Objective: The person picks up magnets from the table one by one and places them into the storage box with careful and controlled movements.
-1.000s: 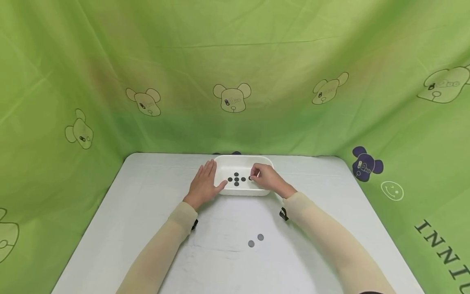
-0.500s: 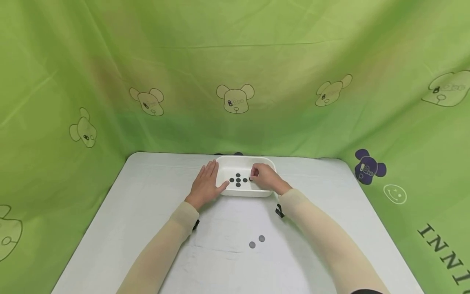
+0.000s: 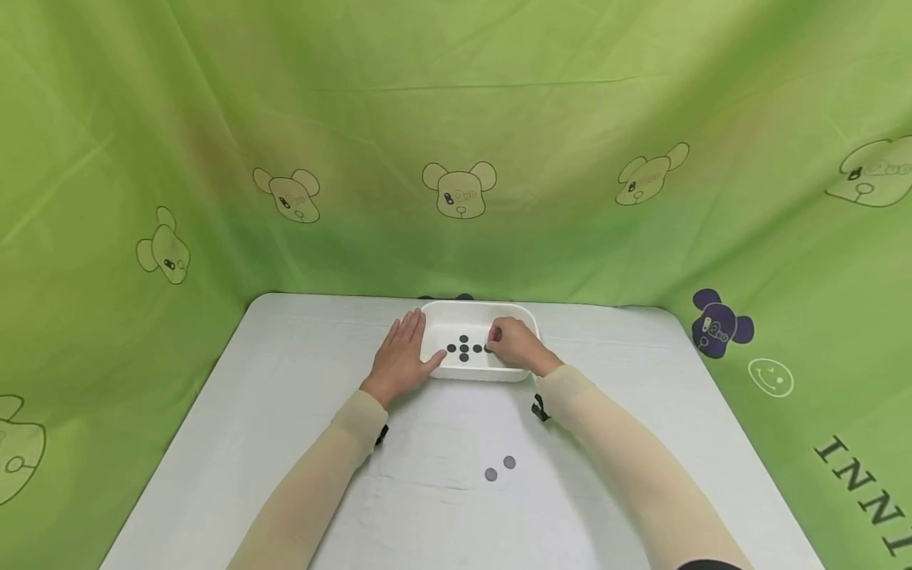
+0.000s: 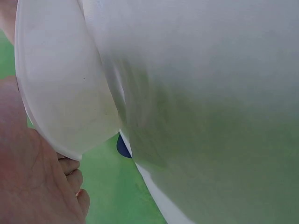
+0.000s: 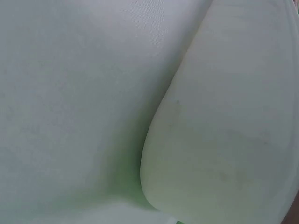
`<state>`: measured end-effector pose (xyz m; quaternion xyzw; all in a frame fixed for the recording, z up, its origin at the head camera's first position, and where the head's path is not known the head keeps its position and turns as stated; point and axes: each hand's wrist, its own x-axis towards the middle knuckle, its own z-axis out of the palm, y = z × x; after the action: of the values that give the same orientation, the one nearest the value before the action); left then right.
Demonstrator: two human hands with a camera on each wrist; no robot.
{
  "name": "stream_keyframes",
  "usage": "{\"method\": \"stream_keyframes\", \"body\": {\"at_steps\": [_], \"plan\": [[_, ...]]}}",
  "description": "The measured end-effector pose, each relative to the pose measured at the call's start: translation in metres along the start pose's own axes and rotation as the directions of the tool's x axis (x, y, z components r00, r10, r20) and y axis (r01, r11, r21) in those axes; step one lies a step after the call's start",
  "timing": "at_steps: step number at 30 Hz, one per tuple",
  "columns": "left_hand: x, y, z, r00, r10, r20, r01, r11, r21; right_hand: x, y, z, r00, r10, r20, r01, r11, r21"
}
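Observation:
A white oblong tray (image 3: pixel 484 375) stands near the far edge of the table. Inside it, several small black discs (image 3: pixel 465 348) lie in a cross pattern. My left hand (image 3: pixel 402 358) rests against the tray's left end, fingers straight and thumb over the near rim. The left wrist view has that hand (image 4: pixel 32 177) beside the tray's outer wall (image 4: pixel 65 84). Over the tray's right part, my right hand (image 3: pixel 516 345) pinches another black disc (image 3: pixel 488 348), partly hidden by the fingertips, just right of the cross. The right wrist view is mostly tray wall (image 5: pixel 224 116); its handwork is hidden.
Two grey discs, a nearer one (image 3: pixel 491 474) and a farther one (image 3: pixel 509 462), lie on the white-covered table (image 3: pixel 427 507) between the forearms. Green printed curtains (image 3: pixel 456 253) surround the table at the back and sides.
The right hand, with the pinched disc, has shifted slightly closer to the cross, and its forearm has swung a little left. The left hand keeps its place at the tray. The head view shifted slightly.

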<state>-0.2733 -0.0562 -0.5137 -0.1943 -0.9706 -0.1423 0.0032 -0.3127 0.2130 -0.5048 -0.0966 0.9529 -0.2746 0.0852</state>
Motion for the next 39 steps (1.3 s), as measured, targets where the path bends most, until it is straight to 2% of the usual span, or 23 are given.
{"method": "stream_keyframes", "body": {"at_steps": [6, 13, 20, 26, 31, 35, 39], "plan": [[0.000, 0.000, 0.001, 1.000, 0.008, -0.022, -0.008, 1.000, -0.008, 0.001, 0.000, 0.002, 1.000, 0.024, -0.011, -0.024, 1.000, -0.012], [0.000, 0.000, 0.002, 1.000, 0.004, 0.003, -0.004, 1.000, 0.009, 0.002, 0.000, 0.004, 1.000, 0.027, -0.012, -0.027, 0.999, -0.032], [0.001, 0.000, 0.002, 1.000, 0.013, -0.013, -0.013, 1.000, 0.003, 0.000, 0.000, 0.003, 0.999, 0.028, -0.029, -0.028, 0.999, -0.023], [0.000, -0.001, 0.001, 1.000, 0.006, 0.003, -0.006, 1.000, 0.018, -0.002, -0.002, 0.004, 0.996, 0.013, -0.090, -0.012, 1.000, 0.012], [0.000, 0.000, 0.000, 1.000, 0.008, -0.004, -0.008, 1.000, 0.013, -0.006, -0.001, 0.002, 0.986, -0.040, -0.164, 0.049, 0.998, 0.050], [0.000, 0.001, 0.000, 1.000, 0.008, 0.000, -0.008, 1.000, 0.001, -0.015, 0.001, 0.000, 0.975, -0.077, -0.207, 0.094, 0.993, 0.074], [-0.001, 0.001, 0.000, 1.000, 0.003, 0.008, -0.003, 1.000, -0.007, -0.030, 0.001, -0.002, 0.969, -0.078, -0.235, 0.104, 0.990, 0.098]]}}
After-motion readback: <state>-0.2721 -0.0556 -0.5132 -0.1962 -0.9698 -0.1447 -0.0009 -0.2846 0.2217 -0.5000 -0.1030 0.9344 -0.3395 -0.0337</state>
